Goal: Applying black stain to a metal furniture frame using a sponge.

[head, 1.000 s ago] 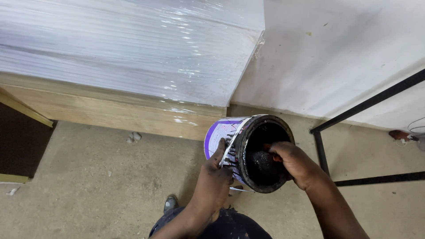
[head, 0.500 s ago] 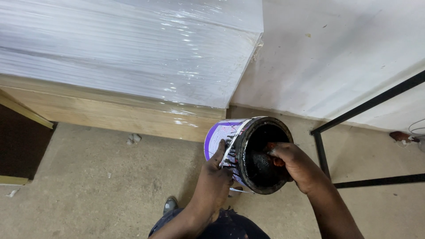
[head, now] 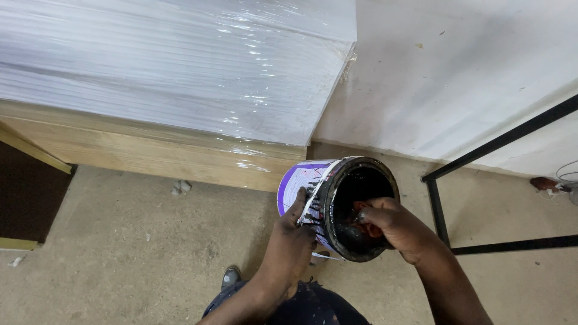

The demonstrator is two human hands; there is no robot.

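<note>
Fingers of the right hand (head: 394, 225) are curled shut around a small reddish object, partly hidden, that sits inside the mouth of the round purple-and-white metal paint can with a black-stained rim (head: 337, 204); what the object is, rag or brush head, cannot be told. Left hand (head: 292, 241) wraps the can's near left side, thumb up along the label, fingers closed on the wall, holding the can tilted with its mouth turned toward the camera and to the right. Can is held off the floor, above the person's dark paint-flecked trouser leg (head: 301, 307), near the middle of the view. Inside: walls coated glossy black, with black runs down the outer label; no pool of liquid shows, so the can looks close to empty, though the far bottom is in shadow. Judged from that, most of the contents are out and the work is at the inner wall and rim, which stay heavily coated. Around: bare concrete floor (head: 132, 253); far left, a pale wooden bench or bed base under a plastic-wrapped white slab (head: 180, 72); far right, white wall (head: 457, 72); right, a thin black metal frame (head: 481, 192); a dark shoe tip (head: 230, 278) near the bottom.
</note>
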